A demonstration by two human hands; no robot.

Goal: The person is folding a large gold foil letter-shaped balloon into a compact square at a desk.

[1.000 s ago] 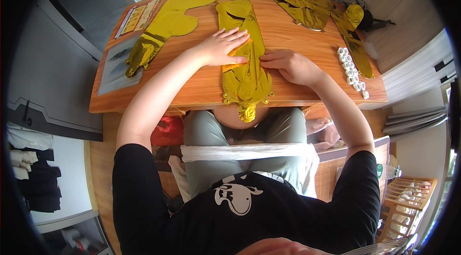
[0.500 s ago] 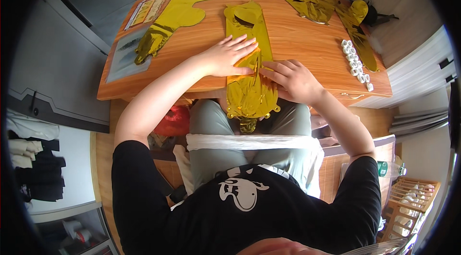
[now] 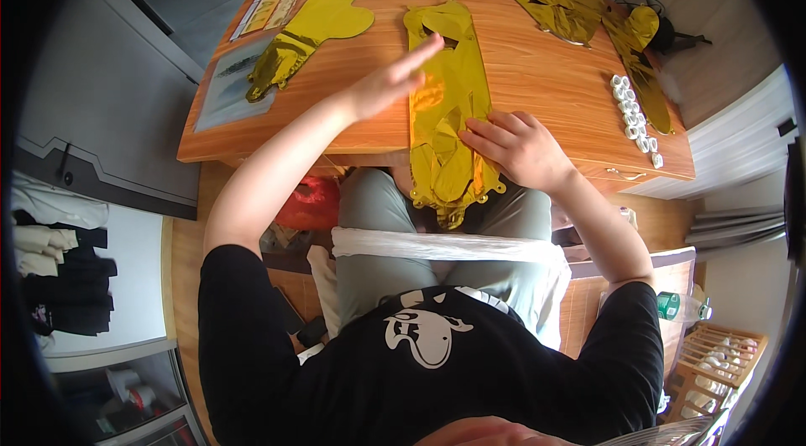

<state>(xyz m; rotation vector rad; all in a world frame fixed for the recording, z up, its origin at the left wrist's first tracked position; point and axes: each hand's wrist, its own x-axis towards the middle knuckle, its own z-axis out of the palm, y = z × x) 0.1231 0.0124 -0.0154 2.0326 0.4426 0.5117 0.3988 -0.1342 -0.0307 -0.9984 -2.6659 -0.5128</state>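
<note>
A flat gold foil balloon (image 3: 457, 81) lies lengthwise in front of me, its near end hanging over the table's front edge above my lap. It is creased, and an opening shows dark near its far end. My left hand (image 3: 388, 87) is raised over the balloon's left edge, fingers stretched out and holding nothing. On the near right part of the foil rest the fingers of my right hand (image 3: 525, 151), extended and slightly bent, with no clear pinch.
Another flat gold foil balloon (image 3: 340, 18) lies at the left beside a clear plastic bag (image 3: 235, 93) and a printed card (image 3: 270, 10). More gold foil (image 3: 554, 10) is at the back right of the wooden table (image 3: 344, 85). Several small white rolls (image 3: 630, 108) line the right side.
My left hand has lifted off the foil, where it lay flat before. My right hand stays at the balloon's right side. The near part of the foil now lies in different folds.
</note>
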